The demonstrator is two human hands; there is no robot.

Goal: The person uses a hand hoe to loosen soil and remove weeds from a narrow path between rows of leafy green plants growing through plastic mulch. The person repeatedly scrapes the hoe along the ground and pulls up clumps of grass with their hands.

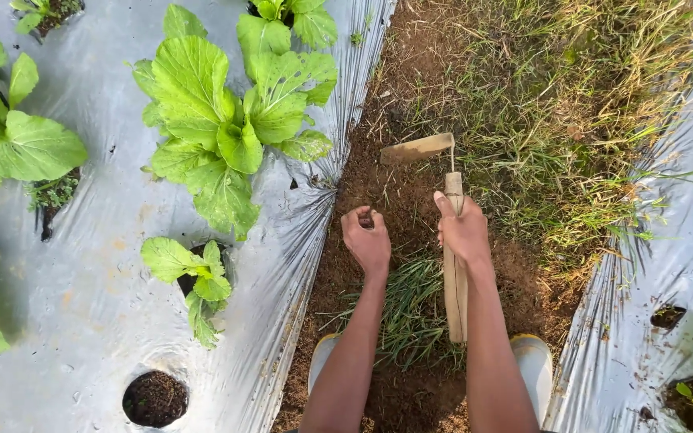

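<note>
My right hand grips the wooden handle of a small hand hoe; its flat blade rests on the bare soil of the furrow ahead. My left hand hovers just left of it over the soil with fingers curled in, and I cannot tell if it pinches anything. A heap of pulled grass lies under my forearms, between my two pale boots.
Silver plastic mulch covers the bed on the left, with leafy green plants growing through holes and one bare soil hole. Uncut grass fills the furrow's right side. Another mulched bed lies at right.
</note>
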